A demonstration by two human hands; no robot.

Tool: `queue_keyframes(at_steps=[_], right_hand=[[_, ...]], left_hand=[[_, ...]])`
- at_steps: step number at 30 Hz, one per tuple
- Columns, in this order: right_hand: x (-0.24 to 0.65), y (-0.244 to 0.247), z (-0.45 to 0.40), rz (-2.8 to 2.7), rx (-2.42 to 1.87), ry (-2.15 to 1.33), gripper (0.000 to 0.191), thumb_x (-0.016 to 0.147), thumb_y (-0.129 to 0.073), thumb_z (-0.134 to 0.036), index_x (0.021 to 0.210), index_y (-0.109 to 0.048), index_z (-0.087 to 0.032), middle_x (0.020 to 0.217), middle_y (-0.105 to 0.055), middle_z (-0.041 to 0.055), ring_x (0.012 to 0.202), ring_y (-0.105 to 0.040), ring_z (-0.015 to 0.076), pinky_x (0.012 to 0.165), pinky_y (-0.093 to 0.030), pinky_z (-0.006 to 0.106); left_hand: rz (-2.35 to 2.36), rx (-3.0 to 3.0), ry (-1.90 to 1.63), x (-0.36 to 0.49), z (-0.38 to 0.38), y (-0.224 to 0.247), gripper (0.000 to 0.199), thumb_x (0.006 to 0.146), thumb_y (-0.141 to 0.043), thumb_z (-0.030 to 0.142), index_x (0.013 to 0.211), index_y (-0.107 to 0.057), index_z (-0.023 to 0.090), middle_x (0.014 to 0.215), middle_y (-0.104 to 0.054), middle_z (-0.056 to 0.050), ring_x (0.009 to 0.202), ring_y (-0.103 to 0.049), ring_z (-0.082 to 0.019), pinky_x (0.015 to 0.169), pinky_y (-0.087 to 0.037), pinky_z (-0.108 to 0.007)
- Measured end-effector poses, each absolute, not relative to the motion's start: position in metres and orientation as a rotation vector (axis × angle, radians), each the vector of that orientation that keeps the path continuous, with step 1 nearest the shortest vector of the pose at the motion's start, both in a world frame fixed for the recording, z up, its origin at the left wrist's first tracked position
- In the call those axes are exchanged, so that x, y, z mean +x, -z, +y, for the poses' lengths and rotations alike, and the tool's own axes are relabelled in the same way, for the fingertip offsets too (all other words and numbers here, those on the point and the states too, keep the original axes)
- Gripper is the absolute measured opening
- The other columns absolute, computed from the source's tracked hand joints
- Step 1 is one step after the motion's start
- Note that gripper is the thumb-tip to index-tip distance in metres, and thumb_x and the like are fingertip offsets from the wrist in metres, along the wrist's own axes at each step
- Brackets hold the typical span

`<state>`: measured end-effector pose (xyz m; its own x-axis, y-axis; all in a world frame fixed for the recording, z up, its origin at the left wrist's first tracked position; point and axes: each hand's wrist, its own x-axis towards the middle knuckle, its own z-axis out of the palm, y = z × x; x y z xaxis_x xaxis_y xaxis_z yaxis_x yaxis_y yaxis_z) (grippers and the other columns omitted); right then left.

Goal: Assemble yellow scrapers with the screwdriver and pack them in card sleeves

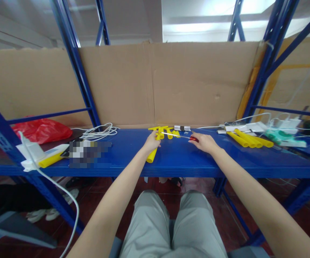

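Here, the left hand (151, 142) grips a glossy yellow piece (159, 134), the right hand (203, 142) a red-handled screwdriver (193, 139).

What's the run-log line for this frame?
left hand: holding yellow part | right hand: holding red-handled screwdriver, shaft toward yellow part | right side: yellow tubes on blue table

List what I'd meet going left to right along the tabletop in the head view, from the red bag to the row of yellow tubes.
Red bag → coiled white cable → left hand → red-handled tool's metal shaft → right hand → yellow tubes.
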<state>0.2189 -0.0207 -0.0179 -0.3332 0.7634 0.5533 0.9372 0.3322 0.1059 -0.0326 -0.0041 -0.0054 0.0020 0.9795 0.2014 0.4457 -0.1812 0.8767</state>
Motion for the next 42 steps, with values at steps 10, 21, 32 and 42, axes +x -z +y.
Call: queue_keyframes(at_steps=[10,21,32,42], right_hand=[[0.219,0.0173,-0.0207,-2.153,-1.555,0.571,0.018,0.085,-0.051,-0.03,0.1,-0.057,-0.021,0.085,-0.07,0.005,0.074,-0.065,0.0213,0.056,-0.039,0.027],[0.2222,0.0189,-0.0208,-2.141,-1.43,0.626,0.027,0.088,-0.047,-0.038,0.099,-0.064,-0.021,0.103,-0.069,0.0089,0.089,-0.064,0.0234,0.067,-0.044,0.03],[0.2176,0.0137,-0.0243,-2.124,-1.569,0.636,0.014,0.083,-0.05,-0.026,0.095,-0.057,-0.022,0.088,-0.069,0.0061,0.078,-0.062,0.0218,0.057,-0.035,0.027],[0.2257,0.0173,-0.0148,-2.148,-1.294,0.854,0.013,0.086,-0.047,-0.024,0.086,-0.058,-0.018,0.088,-0.066,0.0102,0.086,-0.056,0.0233,0.075,-0.031,0.033]], left_hand=[[1.464,1.691,-1.144,-0.0336,0.0005,0.0088,0.063,0.075,-0.05,-0.004,0.135,-0.045,0.016,0.132,-0.051,-0.015,0.055,-0.058,-0.003,0.049,-0.047,-0.013],[1.439,1.689,-1.153,-0.0355,0.0044,0.0111,0.061,0.076,-0.054,-0.002,0.133,-0.048,0.018,0.119,-0.061,-0.011,0.054,-0.058,-0.004,0.048,-0.046,-0.012],[1.494,1.689,-1.141,-0.0333,-0.0009,0.0079,0.066,0.074,-0.052,-0.003,0.137,-0.044,0.016,0.127,-0.056,-0.015,0.049,-0.057,-0.003,0.049,-0.048,-0.015],[1.474,1.718,-1.14,-0.0334,-0.0004,0.0084,0.059,0.075,-0.052,-0.004,0.131,-0.05,0.014,0.118,-0.062,-0.012,0.05,-0.056,-0.003,0.05,-0.047,-0.014]])
